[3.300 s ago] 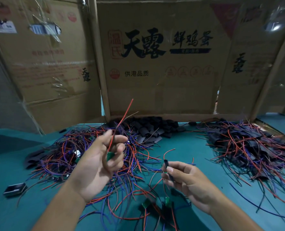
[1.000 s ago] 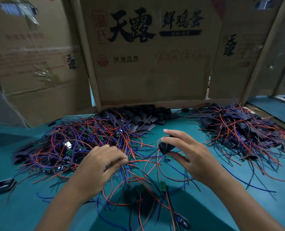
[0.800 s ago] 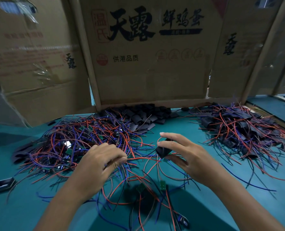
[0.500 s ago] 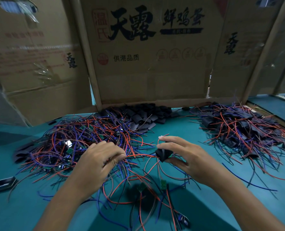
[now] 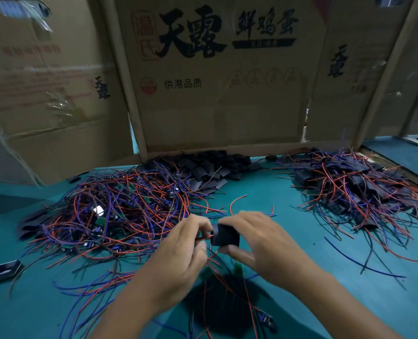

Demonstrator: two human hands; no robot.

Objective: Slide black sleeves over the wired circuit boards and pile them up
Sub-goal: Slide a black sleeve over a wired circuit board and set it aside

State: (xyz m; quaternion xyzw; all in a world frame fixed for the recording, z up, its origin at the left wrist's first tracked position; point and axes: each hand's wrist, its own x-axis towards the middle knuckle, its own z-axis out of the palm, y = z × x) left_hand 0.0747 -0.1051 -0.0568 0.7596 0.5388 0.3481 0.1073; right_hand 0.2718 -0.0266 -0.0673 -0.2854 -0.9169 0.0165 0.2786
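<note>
My right hand pinches a black sleeve between thumb and fingers above the teal table. My left hand meets it from the left and pinches red wires that run into the sleeve's open end; the board itself is hidden. A tangled pile of bare wired circuit boards lies at the left. Loose black sleeves are heaped at the back centre. Sleeved boards with red and blue wires form a pile at the right.
Cardboard box walls close off the back of the teal table. A small black tray-like part lies at the far left. More green boards with wires lie under my hands near the front.
My hands have risen from the wire pile and come together. The left hand now holds wires at the mouth of the sleeve that the right hand kept.
</note>
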